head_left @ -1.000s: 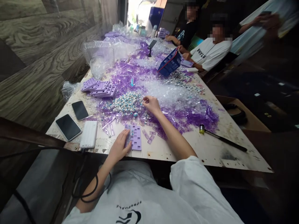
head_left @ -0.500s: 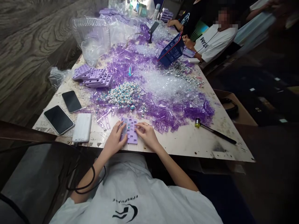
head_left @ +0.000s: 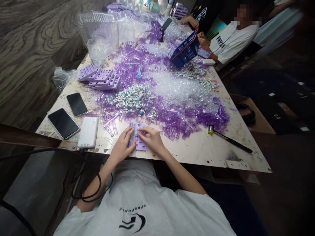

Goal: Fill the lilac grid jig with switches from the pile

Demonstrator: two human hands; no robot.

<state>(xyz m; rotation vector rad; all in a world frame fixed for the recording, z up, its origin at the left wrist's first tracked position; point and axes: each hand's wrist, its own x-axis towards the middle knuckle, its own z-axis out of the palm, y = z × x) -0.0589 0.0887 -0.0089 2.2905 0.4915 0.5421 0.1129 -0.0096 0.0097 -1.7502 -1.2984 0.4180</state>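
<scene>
A light purple slotted tray [head_left: 141, 145] lies flat at the table's near edge, with clear pieces along its left part. My left hand [head_left: 122, 144] grips the tray's left side, fingers curled over the edge and thumb on the near part. Over the tray's middle my right hand [head_left: 153, 140] is closed in a pinch, its fingertips at the row of clear pieces; whatever is between them is too small to make out. Just beyond lie a pile of small white-and-teal parts [head_left: 133, 96] and scattered purple transparent pieces [head_left: 182, 123].
Phones [head_left: 64, 123] and a white power bank [head_left: 88, 132] lie on the left. A hammer [head_left: 228, 140] rests on the right. Stacked purple trays [head_left: 103, 78], clear pieces [head_left: 174, 83] and a blue box [head_left: 184, 50] are farther back. A co-worker [head_left: 233, 39] sits at the right.
My right hand has moved left, from the tray's right side to its middle by the clear pieces. My left hand stays on the tray. The whole view has shifted slightly.
</scene>
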